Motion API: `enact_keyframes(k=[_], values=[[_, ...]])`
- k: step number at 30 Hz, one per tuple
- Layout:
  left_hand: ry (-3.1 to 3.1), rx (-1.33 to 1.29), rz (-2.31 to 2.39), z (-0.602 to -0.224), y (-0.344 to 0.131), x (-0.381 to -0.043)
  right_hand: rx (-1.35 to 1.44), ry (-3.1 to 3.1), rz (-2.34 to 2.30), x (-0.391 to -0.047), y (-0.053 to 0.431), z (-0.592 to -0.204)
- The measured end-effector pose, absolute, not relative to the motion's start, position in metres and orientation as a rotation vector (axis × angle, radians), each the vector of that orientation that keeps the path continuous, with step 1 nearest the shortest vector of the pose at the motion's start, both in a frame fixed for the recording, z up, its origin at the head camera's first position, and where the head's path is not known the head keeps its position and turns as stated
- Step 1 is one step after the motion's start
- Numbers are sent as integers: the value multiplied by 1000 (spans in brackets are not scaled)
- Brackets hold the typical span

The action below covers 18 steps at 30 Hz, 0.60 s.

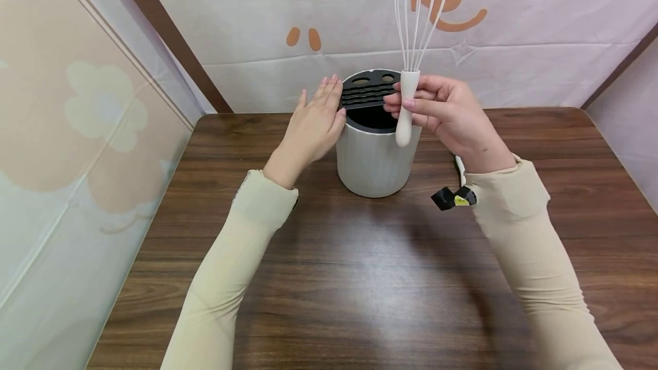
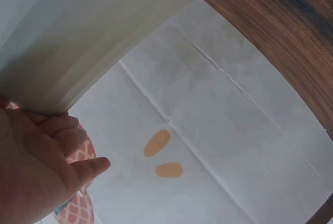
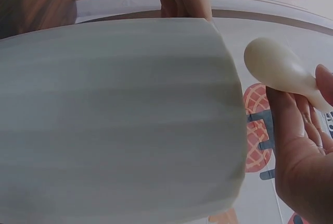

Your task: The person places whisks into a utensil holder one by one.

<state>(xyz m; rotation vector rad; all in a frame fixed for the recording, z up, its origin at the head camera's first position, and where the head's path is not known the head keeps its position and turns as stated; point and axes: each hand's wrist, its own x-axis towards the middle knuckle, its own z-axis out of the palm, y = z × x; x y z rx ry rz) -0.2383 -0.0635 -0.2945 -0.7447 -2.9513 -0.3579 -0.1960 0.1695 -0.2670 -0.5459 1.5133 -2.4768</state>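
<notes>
- Pale sleeves [image 1: 537,267] reach in closest to the camera, one from each lower corner, over the wood-grain bench [image 1: 354,278].
- Right hand [image 1: 442,107]: grasping, with thumb and fingers pinching the handle [image 1: 404,130] of a white whisk [image 1: 409,90].
- That whisk is raised above the bench, slightly tilted, its wire loops [image 1: 418,10] at the top and the handle end pointing down. From the head it overlaps the front right of the holder [image 1: 375,164]; the right wrist view shows the handle end beyond the rim, apart from it.
- Left hand [image 1: 311,127]: not clenched, its fingers extended along the holder's left side near the rim.
- Judging by this, the step in hand is bringing the whisk to the holder while the left hand steadies it. Putting it in would call for aligning the handle end with the front compartment [image 1: 372,120], then lowering it past the rim.
- The holder stands upright on the bench, capped by a black insert [image 1: 354,104] with round holes at the back, slats across the middle and the larger compartment in front.
- No utensil shows in it, though the compartment is too dark to judge its depths fairly.
</notes>
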Motion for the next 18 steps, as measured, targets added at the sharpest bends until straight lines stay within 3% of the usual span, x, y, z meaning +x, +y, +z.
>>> enact_keyframes(k=[18], values=[[-2977, -714, -320, -294, -60, -239, -516, 1514, -2524, -201, 156, -261]])
